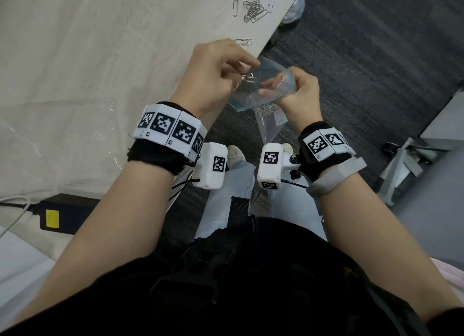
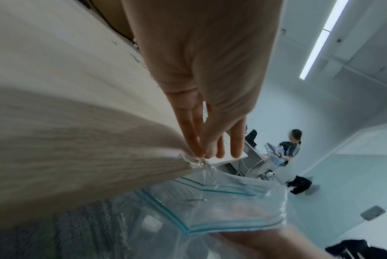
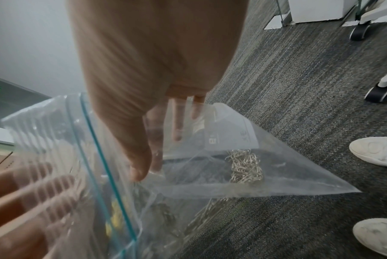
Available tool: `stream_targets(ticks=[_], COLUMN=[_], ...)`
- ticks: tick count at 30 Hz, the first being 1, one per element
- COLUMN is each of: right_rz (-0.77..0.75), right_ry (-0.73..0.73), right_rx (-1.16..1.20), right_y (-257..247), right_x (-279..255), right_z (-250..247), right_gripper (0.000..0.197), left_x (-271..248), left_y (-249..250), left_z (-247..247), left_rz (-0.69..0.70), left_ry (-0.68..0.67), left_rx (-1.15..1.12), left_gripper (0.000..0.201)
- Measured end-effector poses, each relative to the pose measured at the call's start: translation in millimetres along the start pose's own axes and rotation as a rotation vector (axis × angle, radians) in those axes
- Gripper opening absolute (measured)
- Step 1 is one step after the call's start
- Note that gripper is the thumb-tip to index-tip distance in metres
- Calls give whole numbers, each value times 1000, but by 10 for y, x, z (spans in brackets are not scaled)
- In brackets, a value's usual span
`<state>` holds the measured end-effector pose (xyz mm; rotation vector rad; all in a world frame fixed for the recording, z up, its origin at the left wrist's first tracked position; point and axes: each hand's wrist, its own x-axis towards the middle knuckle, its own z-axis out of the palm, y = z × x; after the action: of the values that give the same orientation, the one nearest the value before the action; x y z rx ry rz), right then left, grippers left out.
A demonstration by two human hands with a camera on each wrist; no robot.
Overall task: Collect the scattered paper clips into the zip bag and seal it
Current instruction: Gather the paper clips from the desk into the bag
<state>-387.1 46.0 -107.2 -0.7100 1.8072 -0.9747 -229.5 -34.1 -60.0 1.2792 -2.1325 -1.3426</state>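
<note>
At the table edge (image 1: pixel 273 29) my left hand (image 1: pixel 241 71) pinches a small bunch of silver paper clips (image 1: pixel 249 78) right over the mouth of the clear zip bag (image 1: pixel 270 75). My right hand (image 1: pixel 281 84) grips the bag's teal-striped rim, with fingers inside the mouth. The bag hangs off the table over the floor, and a heap of clips (image 3: pixel 246 166) lies in its lower corner. Several loose clips (image 1: pixel 253 7) lie on the beige table at the far end, and a single clip (image 1: pixel 243 41) lies near my left hand. In the left wrist view the bag rim (image 2: pixel 221 201) sits just below the table edge.
A black power adapter (image 1: pixel 67 215) with a yellow label and cables lies on the table at the near left. Grey carpet (image 1: pixel 364 59) is below the bag, with my white shoes (image 3: pixel 376 150) and chair casters (image 3: pixel 379 92) close by. Another person (image 2: pixel 288 149) stands far off.
</note>
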Motion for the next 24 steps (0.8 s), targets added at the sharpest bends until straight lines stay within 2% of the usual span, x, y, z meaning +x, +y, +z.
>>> stream_targets(ticks=[3,5,7,10,14,17,20,22,24], right_rz=[4,-2,-4,6,5,1,18,29,30], right_ry=[-2,-4,-2,3,0,-1,-3,6,5], right_rx=[10,13,13,14,23,15,28,21,12], right_y=[5,6,9,2,-2,13,20,15,-12], right_x=[11,13,12,0,-7,1,-1,8,10], right_z=[-2,2,5,15,32,29,2,-14,-32], right_gripper=[28,30,30,31,31,27,18,20,16], left_x=[8,6,-10,-48,-24,22,59,75,95], left_y=[-21,-72,-135,-167,-164,-105,-28,7,-18], left_z=[-83,-200,-321,-395,-270,-127,34,86,45], left_rz=[3,-43,-107,-146,-138,-76,-16,-11,-19], left_ry=[126,159,114,-32,-8,-18,-46,16,155], left_rx=[-27,41,144,194,169,223,268,159,84], left_gripper=[31,30,40,54,36,19,14,14,17])
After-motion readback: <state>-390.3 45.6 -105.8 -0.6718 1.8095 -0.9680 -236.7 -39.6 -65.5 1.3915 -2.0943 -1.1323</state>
